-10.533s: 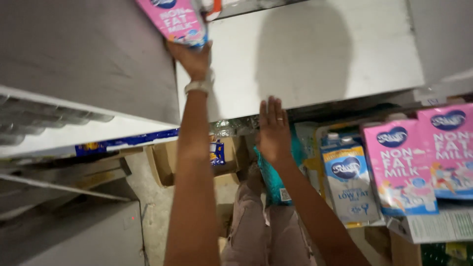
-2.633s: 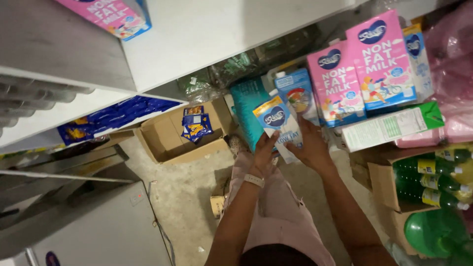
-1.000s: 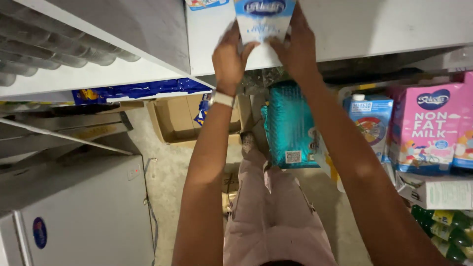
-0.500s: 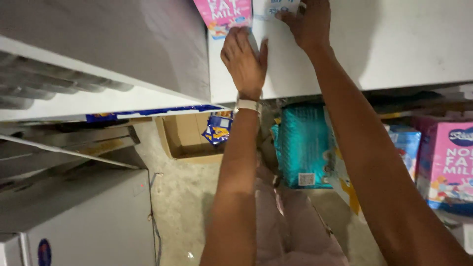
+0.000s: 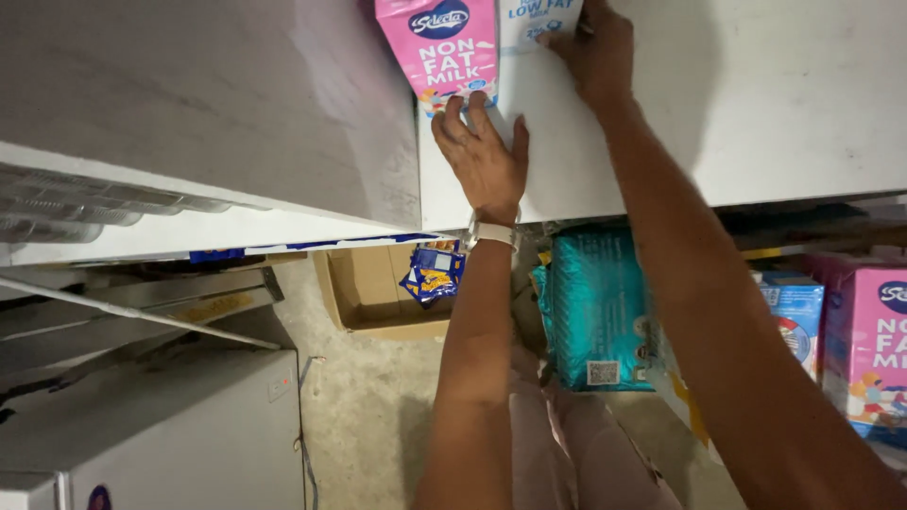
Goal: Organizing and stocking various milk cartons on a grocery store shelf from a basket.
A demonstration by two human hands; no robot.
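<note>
Both my arms reach up to a white upper shelf. My right hand grips a white and blue milk carton at the top edge of the view. Beside it stands a pink milk carton. My left hand, with a watch on the wrist, lies flat against the shelf front with its fingertips touching the bottom of the pink carton.
A teal package sits below my arms, with a blue carton and a pink carton at the right. An open cardboard box holding a small blue packet lies on the concrete floor. A white appliance is at lower left.
My right hand has lifted the white and blue carton up onto the shelf next to the pink carton. My left hand has slid up to the pink carton's base.
</note>
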